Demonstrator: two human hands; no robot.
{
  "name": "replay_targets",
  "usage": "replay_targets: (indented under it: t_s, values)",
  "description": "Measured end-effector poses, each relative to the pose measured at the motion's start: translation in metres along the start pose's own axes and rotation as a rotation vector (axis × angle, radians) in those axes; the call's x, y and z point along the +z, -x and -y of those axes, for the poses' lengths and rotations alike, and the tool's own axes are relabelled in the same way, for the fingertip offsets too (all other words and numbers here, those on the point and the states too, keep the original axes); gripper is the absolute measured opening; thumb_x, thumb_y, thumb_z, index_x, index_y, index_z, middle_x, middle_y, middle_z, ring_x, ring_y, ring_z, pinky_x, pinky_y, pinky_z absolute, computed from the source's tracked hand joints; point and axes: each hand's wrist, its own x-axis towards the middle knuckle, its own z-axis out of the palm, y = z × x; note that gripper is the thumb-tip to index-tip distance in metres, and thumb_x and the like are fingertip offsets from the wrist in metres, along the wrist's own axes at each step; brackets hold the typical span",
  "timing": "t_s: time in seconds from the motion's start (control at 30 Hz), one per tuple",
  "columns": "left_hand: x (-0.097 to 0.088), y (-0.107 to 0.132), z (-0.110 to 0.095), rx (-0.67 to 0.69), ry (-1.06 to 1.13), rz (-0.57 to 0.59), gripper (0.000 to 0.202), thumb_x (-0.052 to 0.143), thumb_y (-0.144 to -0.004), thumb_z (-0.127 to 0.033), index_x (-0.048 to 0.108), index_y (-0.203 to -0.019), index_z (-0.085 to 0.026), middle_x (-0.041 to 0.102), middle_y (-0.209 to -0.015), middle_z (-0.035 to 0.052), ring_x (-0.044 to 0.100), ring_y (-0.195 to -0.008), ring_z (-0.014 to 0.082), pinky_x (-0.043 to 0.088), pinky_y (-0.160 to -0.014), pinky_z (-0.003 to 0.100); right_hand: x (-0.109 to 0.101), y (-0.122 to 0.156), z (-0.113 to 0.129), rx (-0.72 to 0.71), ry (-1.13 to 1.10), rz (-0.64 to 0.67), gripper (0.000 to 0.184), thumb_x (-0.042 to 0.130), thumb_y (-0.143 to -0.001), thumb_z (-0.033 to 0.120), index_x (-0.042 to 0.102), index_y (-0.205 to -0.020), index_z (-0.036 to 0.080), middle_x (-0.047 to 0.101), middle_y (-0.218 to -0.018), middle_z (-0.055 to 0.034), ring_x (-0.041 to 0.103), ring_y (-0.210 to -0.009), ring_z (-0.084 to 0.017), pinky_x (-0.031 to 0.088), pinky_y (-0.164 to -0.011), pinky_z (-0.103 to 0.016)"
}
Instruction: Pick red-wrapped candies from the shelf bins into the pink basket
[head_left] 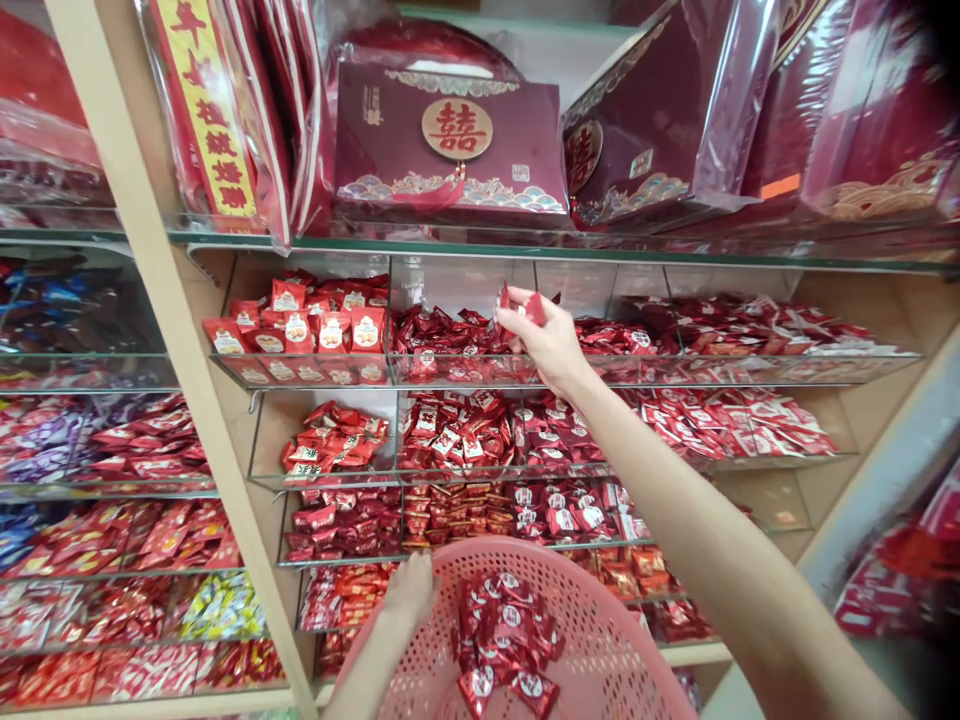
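My right hand (544, 338) reaches up to the top glass bin (465, 372) of red wrapped candies and is closed on a few red candies (529, 303) pinched between its fingers. My left hand (411, 590) grips the left rim of a pink plastic basket (600, 640) held low in front of me. Inside the basket lies a small heap of red wrapped candies (506, 635).
Tiers of glass bins hold red wrapped sweets (450, 432), with larger red packets (300, 325) at the upper left. Dark red gift boxes (450, 145) stand on the top shelf. A cream shelf post (172, 330) slants down the left; more candy bins (112, 450) lie beyond it.
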Motion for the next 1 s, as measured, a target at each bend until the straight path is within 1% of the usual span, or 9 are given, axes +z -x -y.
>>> replay_targets:
  t_s: [0.07, 0.13, 0.2, 0.27, 0.33, 0.4, 0.5, 0.77, 1.0]
  values:
    - [0.001, 0.000, -0.001, 0.013, 0.004, 0.002, 0.044, 0.041, -0.087, -0.024, 0.046, -0.127, -0.007, 0.056, -0.120, 0.0183, 0.053, -0.112, 0.0251, 0.041, -0.094, 0.033, -0.009, 0.045, -0.001, 0.033, 0.050, 0.167, 0.053, 0.059, -0.076, 0.043, 0.050, -0.123, 0.020, 0.061, -0.101, -0.0055, 0.056, -0.081, -0.014, 0.045, -0.069, -0.025]
    - [0.003, 0.000, -0.001, 0.023, 0.009, -0.001, 0.045, 0.040, -0.087, -0.024, 0.045, -0.128, -0.006, 0.056, -0.121, 0.0189, 0.053, -0.113, 0.0251, 0.041, -0.094, 0.032, -0.011, 0.093, -0.018, 0.085, 0.099, 0.393, 0.046, 0.062, -0.074, 0.039, 0.056, -0.115, 0.021, 0.060, -0.106, -0.0057, 0.056, -0.088, -0.016, 0.044, -0.076, -0.028]
    - [0.006, -0.001, -0.001, 0.029, 0.007, -0.007, 0.046, 0.039, -0.087, -0.023, 0.045, -0.129, -0.005, 0.055, -0.121, 0.0191, 0.053, -0.113, 0.0251, 0.041, -0.094, 0.032, -0.006, 0.138, -0.049, 0.140, 0.179, 0.625, 0.037, 0.060, -0.074, 0.032, 0.058, -0.109, 0.023, 0.061, -0.098, -0.0029, 0.055, -0.081, -0.014, 0.044, -0.074, -0.027]
    - [0.009, -0.001, 0.000, 0.029, 0.003, -0.002, 0.046, 0.039, -0.087, -0.024, 0.045, -0.129, -0.006, 0.054, -0.122, 0.0187, 0.053, -0.113, 0.0248, 0.041, -0.094, 0.031, 0.000, 0.176, -0.088, 0.133, 0.298, 0.806, 0.032, 0.061, -0.069, 0.025, 0.061, -0.100, 0.020, 0.060, -0.091, -0.0019, 0.054, -0.080, -0.015, 0.043, -0.075, -0.027]
    - [0.011, -0.002, 0.001, 0.027, 0.004, 0.006, 0.046, 0.039, -0.087, -0.024, 0.045, -0.128, -0.006, 0.053, -0.124, 0.0181, 0.053, -0.113, 0.0243, 0.041, -0.094, 0.031, 0.004, 0.204, -0.124, 0.168, 0.427, 0.938, 0.027, 0.062, -0.065, 0.023, 0.063, -0.091, 0.015, 0.059, -0.089, -0.0041, 0.053, -0.082, -0.017, 0.042, -0.076, -0.027]
    - [0.013, -0.003, 0.003, 0.023, 0.012, 0.008, 0.045, 0.039, -0.087, -0.025, 0.046, -0.128, -0.007, 0.053, -0.125, 0.0176, 0.052, -0.114, 0.0236, 0.041, -0.095, 0.029, 0.004, 0.222, -0.149, 0.232, 0.513, 1.035, 0.026, 0.062, -0.063, 0.022, 0.063, -0.087, 0.014, 0.059, -0.090, -0.0053, 0.053, -0.083, -0.019, 0.042, -0.075, -0.028]
    - [0.012, -0.003, 0.005, 0.021, 0.026, 0.000, 0.043, 0.039, -0.087, -0.024, 0.048, -0.126, -0.007, 0.055, -0.123, 0.0173, 0.054, -0.112, 0.0227, 0.041, -0.095, 0.029, -0.002, 0.239, -0.166, 0.309, 0.570, 1.086, 0.027, 0.060, -0.060, 0.020, 0.063, -0.087, 0.015, 0.061, -0.092, -0.0047, 0.054, -0.087, -0.021, 0.041, -0.077, -0.027]
    - [0.004, -0.001, 0.001, 0.016, 0.009, 0.003, 0.038, 0.039, -0.087, -0.022, 0.052, -0.120, -0.010, 0.058, -0.116, 0.0165, 0.057, -0.107, 0.0225, 0.044, -0.090, 0.030, -0.015, 0.269, -0.171, 0.472, 0.723, 1.036, 0.032, 0.057, -0.063, 0.020, 0.060, -0.093, 0.012, 0.060, -0.102, -0.0125, 0.054, -0.096, -0.026, 0.041, -0.081, -0.032]
    - [0.001, 0.001, -0.001, 0.011, -0.013, 0.019, 0.038, 0.038, -0.087, -0.023, 0.052, -0.120, -0.008, 0.058, -0.116, 0.0173, 0.056, -0.107, 0.0234, 0.043, -0.091, 0.032, -0.016, 0.267, -0.165, 0.498, 0.574, 0.871, 0.026, 0.055, -0.065, 0.019, 0.060, -0.090, 0.017, 0.063, -0.092, -0.0031, 0.055, -0.086, -0.019, 0.039, -0.074, -0.025]
